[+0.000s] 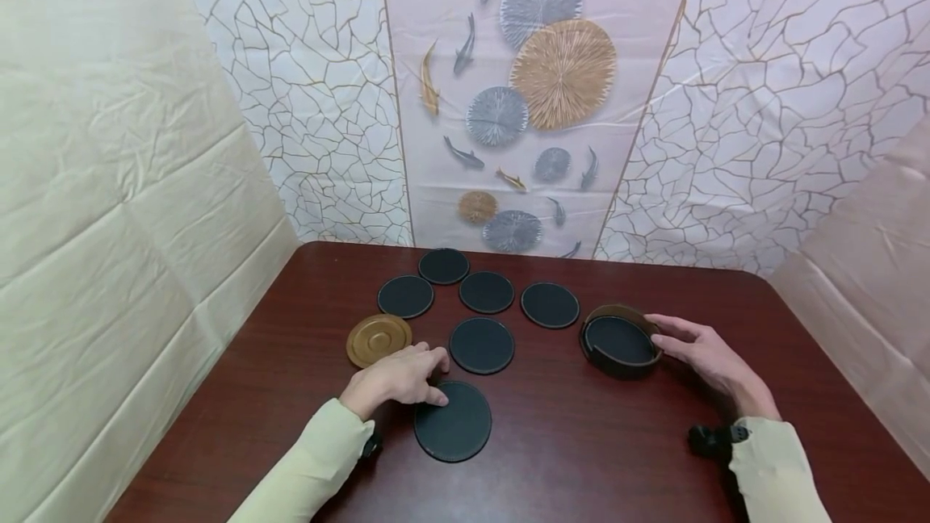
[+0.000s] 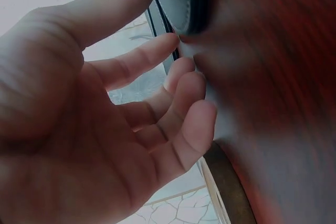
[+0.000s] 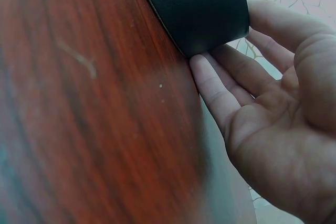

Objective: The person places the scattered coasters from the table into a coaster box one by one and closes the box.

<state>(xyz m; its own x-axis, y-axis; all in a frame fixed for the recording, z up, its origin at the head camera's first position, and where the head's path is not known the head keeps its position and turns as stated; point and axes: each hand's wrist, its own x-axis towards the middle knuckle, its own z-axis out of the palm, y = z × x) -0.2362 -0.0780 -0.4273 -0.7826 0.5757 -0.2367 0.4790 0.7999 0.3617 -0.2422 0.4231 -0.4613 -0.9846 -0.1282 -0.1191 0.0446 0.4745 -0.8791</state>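
Note:
Near the front of the table lies a round black coaster (image 1: 453, 434) with a stitched edge. My left hand (image 1: 400, 378) reaches over its upper left edge, the thumb on the coaster and the other fingers loosely bent beside it. A stitched edge of a coaster (image 2: 195, 3) shows by the thumb in the left wrist view. On the right, my right hand (image 1: 708, 353) holds the side of a round black coaster holder (image 1: 621, 366), thumb at the rim, fingers against the outer wall (image 3: 194, 9). Inside the holder lies a black disc (image 1: 617, 339).
Another black coaster (image 1: 482, 345) lies just beyond the left hand. Several more are spread behind it, among them one coaster (image 1: 550, 305) left of the holder. A round brown lid (image 1: 378, 340) with a raised centre sits left of them. Patterned cloth (image 1: 501, 127) hangs behind the dark red table (image 1: 552, 442).

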